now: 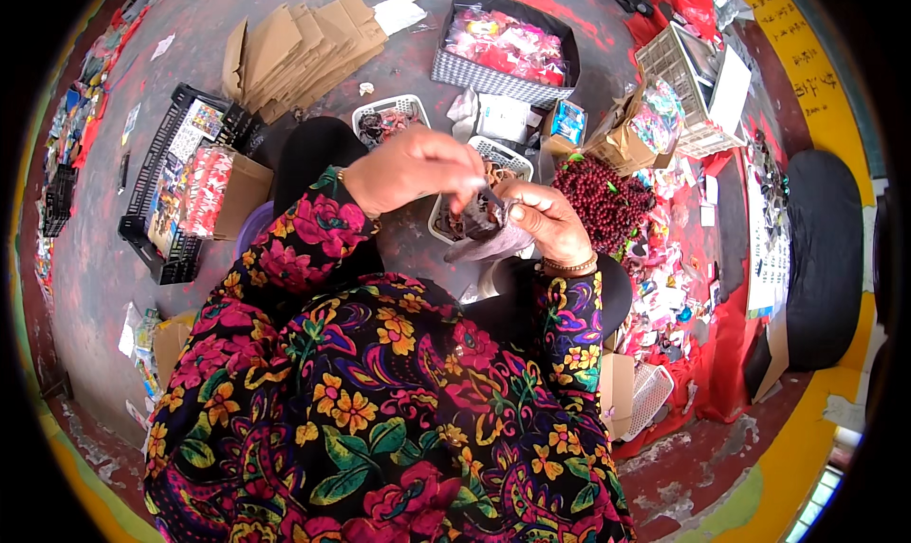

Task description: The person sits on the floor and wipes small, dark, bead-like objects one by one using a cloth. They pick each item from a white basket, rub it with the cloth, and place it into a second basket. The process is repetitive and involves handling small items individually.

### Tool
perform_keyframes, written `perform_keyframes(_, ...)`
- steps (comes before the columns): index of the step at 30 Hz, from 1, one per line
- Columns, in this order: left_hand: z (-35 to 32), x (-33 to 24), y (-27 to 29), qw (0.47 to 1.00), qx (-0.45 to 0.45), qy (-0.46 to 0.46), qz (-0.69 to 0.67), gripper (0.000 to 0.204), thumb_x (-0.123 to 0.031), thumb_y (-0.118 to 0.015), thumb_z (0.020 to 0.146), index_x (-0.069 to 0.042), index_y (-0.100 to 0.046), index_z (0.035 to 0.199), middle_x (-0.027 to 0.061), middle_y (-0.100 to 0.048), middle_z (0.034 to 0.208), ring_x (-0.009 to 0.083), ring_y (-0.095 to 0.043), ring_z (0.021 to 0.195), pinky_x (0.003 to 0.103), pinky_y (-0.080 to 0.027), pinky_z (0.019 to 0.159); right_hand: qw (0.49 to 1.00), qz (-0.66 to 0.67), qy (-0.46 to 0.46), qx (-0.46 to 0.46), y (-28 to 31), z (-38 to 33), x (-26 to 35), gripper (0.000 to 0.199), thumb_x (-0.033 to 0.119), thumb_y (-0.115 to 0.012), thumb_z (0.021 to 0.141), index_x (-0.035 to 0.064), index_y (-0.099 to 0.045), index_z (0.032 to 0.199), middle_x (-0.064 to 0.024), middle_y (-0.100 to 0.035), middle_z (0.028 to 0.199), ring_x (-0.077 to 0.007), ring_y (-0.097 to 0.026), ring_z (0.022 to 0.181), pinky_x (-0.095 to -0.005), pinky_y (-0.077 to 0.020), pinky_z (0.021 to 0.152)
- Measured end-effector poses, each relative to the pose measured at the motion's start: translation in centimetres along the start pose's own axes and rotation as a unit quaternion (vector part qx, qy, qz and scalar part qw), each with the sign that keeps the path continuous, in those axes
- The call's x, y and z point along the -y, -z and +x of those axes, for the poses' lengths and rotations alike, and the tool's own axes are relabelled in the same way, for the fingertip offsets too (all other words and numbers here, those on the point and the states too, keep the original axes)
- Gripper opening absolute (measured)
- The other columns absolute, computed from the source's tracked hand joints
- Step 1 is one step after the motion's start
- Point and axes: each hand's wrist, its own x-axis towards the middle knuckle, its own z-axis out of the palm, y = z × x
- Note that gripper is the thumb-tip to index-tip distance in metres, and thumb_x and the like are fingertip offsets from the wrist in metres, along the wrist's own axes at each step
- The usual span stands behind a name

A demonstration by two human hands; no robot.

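In front of my knees, my right hand (550, 222) pinches a soft mauve-brown piece of cloth (479, 244), its thumb on the upper edge. The lower part of the cloth hangs loose, and its exact kind is hard to make out. My left hand (413, 170) is just left of it, slightly blurred, with fingers curled down and pressed together near the cloth's top; whatever they hold is hidden. Beneath both hands stands a white plastic basket (510, 154) with brown pieces in it. Another white basket (414, 103) of brownish pieces stands just beyond my left hand.
Flattened cardboard (304, 49) lies far left, above a black crate (142, 225). A grey woven bin (493, 87) holds pink packets. Right of my hands are a heap of dark red beads (603, 201), an open carton (617, 149) and scattered small goods on red cloth (726, 353).
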Motion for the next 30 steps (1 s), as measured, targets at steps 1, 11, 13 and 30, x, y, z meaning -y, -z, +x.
perform_keyframes(1, -0.4, 0.1, 0.4, 0.998, -0.033, -0.006, -0.057, 0.014, -0.008, -0.051, 0.087, 0.002, -0.060, 0.084, 0.0073, -0.059, 0.077, 0.0118, -0.055, 0.067, 0.025, -0.044, 0.062, 1.000, 0.012, -0.011, -0.014, 0.0, -0.1, 0.0, 0.019, 0.015, -0.051, 0.088, -0.0029, -0.055, 0.089, -0.0024, -0.051, 0.082, -0.0112, -0.045, 0.078, -0.0255, -0.0360, 0.073)
perform_keyframes(11, 0.2, 2.2, 1.6, 0.950, -0.120, -0.067, -0.280, 0.022, -0.019, -0.042, 0.093, -0.004, -0.054, 0.084, 0.0051, -0.051, 0.073, 0.0188, -0.051, 0.074, 0.033, -0.042, 0.072, 0.940, 0.151, -0.024, -0.306, 0.9, 0.2, -1.6, 0.014, 0.010, -0.055, 0.086, -0.0002, -0.061, 0.095, -0.0005, -0.061, 0.088, -0.0071, -0.054, 0.080, -0.0207, -0.0433, 0.074)
perform_keyframes(13, 0.5, 1.9, 2.0, 0.945, -0.144, -0.071, -0.284, 0.023, -0.020, -0.042, 0.093, -0.005, -0.052, 0.080, 0.0038, -0.049, 0.071, 0.0180, -0.050, 0.073, 0.033, -0.041, 0.072, 0.914, 0.153, -0.045, -0.374, 2.7, -0.7, -1.3, 0.015, 0.009, -0.054, 0.087, -0.0007, -0.061, 0.095, -0.0024, -0.062, 0.088, -0.0076, -0.055, 0.078, -0.0202, -0.0445, 0.072)
perform_keyframes(30, 6.4, 13.9, 5.0, 0.832, -0.061, 0.098, 0.542, 0.013, -0.014, -0.054, 0.075, -0.002, -0.061, 0.077, 0.0194, -0.057, 0.070, 0.0369, -0.056, 0.068, 0.042, -0.044, 0.060, 0.766, 0.182, -0.001, -0.616, 5.4, -8.4, 0.9, 0.019, 0.010, -0.056, 0.084, -0.0014, -0.059, 0.100, -0.0099, -0.062, 0.097, -0.0198, -0.060, 0.086, -0.0314, -0.0478, 0.079)
